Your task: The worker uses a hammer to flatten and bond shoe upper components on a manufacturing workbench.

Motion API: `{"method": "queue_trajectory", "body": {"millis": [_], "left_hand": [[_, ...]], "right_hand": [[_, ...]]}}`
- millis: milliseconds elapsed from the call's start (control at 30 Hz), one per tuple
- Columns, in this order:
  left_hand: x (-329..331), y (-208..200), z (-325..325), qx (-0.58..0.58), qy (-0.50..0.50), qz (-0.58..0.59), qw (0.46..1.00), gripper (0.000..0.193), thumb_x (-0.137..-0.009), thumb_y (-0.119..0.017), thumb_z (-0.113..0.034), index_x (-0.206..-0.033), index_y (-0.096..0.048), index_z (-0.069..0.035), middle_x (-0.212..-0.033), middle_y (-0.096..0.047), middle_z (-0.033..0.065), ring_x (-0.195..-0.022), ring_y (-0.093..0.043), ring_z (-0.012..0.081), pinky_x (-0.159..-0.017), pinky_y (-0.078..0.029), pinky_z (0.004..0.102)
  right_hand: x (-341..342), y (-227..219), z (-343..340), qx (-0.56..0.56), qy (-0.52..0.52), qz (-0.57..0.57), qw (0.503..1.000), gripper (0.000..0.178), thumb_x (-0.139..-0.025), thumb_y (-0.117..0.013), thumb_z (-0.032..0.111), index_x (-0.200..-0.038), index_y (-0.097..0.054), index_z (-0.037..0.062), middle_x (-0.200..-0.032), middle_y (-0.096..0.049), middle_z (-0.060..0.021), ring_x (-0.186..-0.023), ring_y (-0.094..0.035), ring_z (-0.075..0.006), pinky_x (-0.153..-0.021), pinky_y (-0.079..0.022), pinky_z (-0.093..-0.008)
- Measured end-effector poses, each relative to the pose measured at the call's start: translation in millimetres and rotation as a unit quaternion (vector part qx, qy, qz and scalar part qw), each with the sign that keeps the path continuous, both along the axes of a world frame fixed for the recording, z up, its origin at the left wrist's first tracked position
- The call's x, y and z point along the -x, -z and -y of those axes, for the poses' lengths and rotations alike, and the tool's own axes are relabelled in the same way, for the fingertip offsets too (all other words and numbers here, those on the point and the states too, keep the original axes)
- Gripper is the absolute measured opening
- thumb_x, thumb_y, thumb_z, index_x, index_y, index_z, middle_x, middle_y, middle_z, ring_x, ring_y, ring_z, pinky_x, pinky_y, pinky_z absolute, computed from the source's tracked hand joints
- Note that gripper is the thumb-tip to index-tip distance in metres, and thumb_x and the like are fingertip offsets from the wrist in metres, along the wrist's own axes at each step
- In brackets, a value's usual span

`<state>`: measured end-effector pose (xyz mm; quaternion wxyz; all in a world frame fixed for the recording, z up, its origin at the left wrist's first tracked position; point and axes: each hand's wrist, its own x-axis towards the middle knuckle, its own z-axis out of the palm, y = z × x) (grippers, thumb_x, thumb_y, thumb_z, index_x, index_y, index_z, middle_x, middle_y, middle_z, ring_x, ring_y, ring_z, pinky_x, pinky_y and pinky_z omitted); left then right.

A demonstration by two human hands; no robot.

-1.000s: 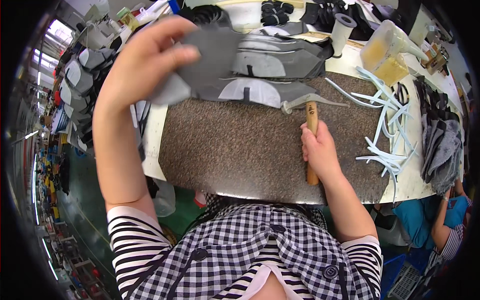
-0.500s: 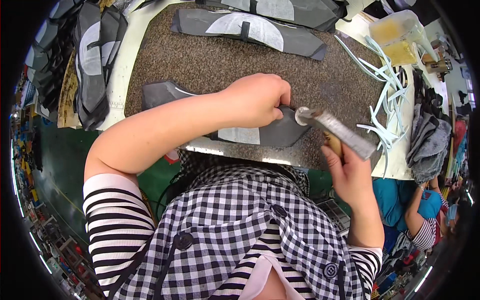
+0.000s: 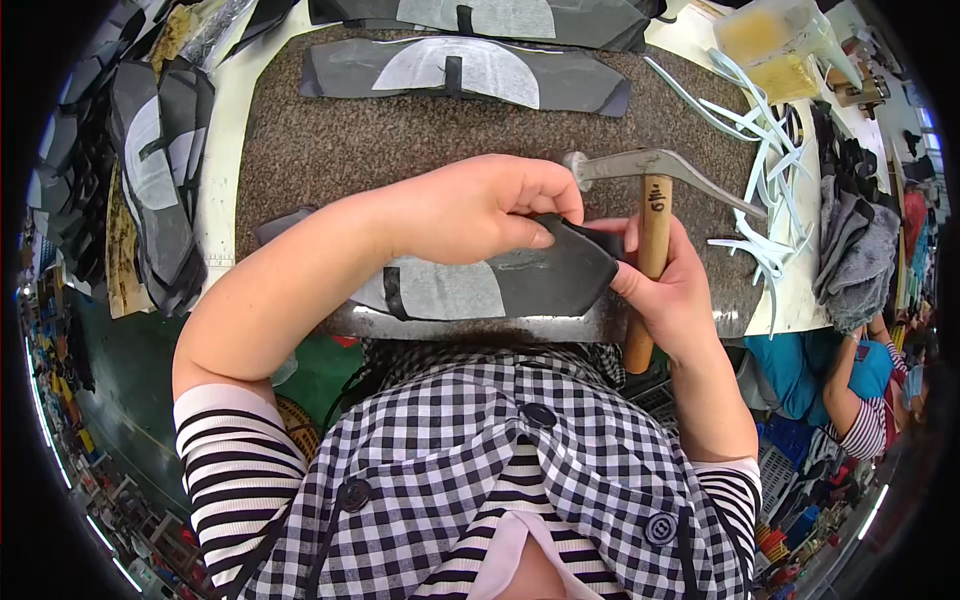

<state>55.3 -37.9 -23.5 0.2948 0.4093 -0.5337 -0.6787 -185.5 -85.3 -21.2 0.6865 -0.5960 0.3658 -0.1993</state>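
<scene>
A dark grey shoe-upper piece (image 3: 560, 278) with a whitish half-round patch and a short black strap lies at the near edge of the work surface. My left hand (image 3: 490, 205) is closed, pinching the top edge of its right part between thumb and fingers. My right hand (image 3: 678, 298) keeps a hammer (image 3: 654, 225) with a wooden handle and curved metal head in its grip, handle roughly upright. Its thumb and fingers also touch the piece's right tip, where a dark flap is lifted. The piece's left part is mostly hidden under my left forearm.
Similar grey pieces (image 3: 585, 82) lie along the far side of the brown speckled board (image 3: 350, 140). More are stacked at the left (image 3: 150, 190). Pale strips (image 3: 770, 190), a plastic container with yellowish contents (image 3: 770, 45) and dark fuzzy cloth (image 3: 850, 260) are at the right. Another person sits beyond.
The hammer has swung upright, its head now farther from me. My right hand has moved up and left onto the piece's tip. The whole view has shifted slightly.
</scene>
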Motion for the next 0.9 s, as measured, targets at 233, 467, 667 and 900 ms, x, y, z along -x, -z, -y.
{"method": "queue_trajectory", "body": {"millis": [233, 467, 667, 900], "left_hand": [[29.0, -0.9, -0.9, 0.055, -0.065, 0.303, 0.949, 0.019, -0.082, -0.066, -0.006, -0.100, -0.059, -0.003, -0.096, -0.062, 0.0092, -0.089, -0.060, 0.0177, -0.074, -0.048, 0.0313], [36.4, 13.7, 0.1, 0.291, -0.140, 0.407, 0.854, 0.020, -0.075, -0.072, -0.011, -0.092, -0.061, -0.005, -0.085, -0.058, 0.0073, -0.090, -0.056, 0.0268, -0.079, -0.047, 0.0376], [32.6, 11.4, 13.0, 0.239, -0.105, 0.390, 0.883, 0.016, -0.075, -0.071, -0.011, -0.088, -0.066, -0.005, -0.084, -0.059, 0.0078, -0.083, -0.059, 0.0252, -0.075, -0.049, 0.0360], [20.8, 13.0, 26.6, 0.319, -0.024, 0.365, 0.874, 0.009, -0.076, -0.069, -0.007, -0.085, -0.069, -0.007, -0.085, -0.061, 0.0076, -0.079, -0.061, 0.0236, -0.069, -0.050, 0.0331]], "right_hand": [[13.2, -7.5, 0.2, 0.132, 0.035, -0.205, 0.969, 0.021, -0.084, -0.067, 0.002, -0.094, -0.049, 0.0060, -0.082, -0.052, -0.0006, -0.064, -0.054, -0.0078, -0.050, -0.045, -0.0226], [37.6, -22.4, -7.1, 0.425, -0.020, -0.191, 0.885, 0.020, -0.087, -0.065, 0.015, -0.102, -0.061, 0.0019, -0.083, -0.062, -0.0148, -0.074, -0.063, -0.0325, -0.065, -0.050, -0.0384], [26.6, -30.8, -10.8, 0.424, -0.134, -0.370, 0.816, 0.022, -0.090, -0.059, 0.019, -0.106, -0.055, 0.0038, -0.084, -0.062, -0.0184, -0.076, -0.061, -0.0408, -0.062, -0.048, -0.0485], [27.6, -28.9, -7.2, 0.445, -0.116, -0.340, 0.820, 0.021, -0.091, -0.056, 0.018, -0.107, -0.054, 0.0039, -0.084, -0.061, -0.0183, -0.077, -0.061, -0.0403, -0.064, -0.048, -0.0484]]}}
